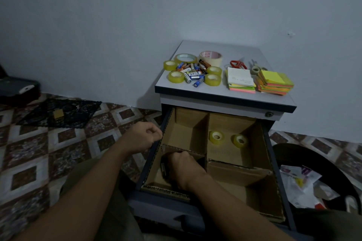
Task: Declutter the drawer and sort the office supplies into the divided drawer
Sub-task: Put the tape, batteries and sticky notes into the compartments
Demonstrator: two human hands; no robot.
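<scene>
Sorting is under way. The right hand (184,166) is down in the near-left compartment of the divided drawer (231,121), fingers curled round a dark item (163,169) I cannot identify. The left hand (144,137) is curled at the drawer's left rim; whether it grips, I cannot tell. Two tape rolls (216,136) lie in the far-right compartment. Batteries (193,73) and sticky notes (274,81) wait on the desk (211,92). The next move is probably to let go and reach up for those.

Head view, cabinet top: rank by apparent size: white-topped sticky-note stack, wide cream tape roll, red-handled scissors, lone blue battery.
1. white-topped sticky-note stack
2. wide cream tape roll
3. red-handled scissors: partly hidden behind the stack, so its rank against the roll is unsure
4. lone blue battery
</scene>
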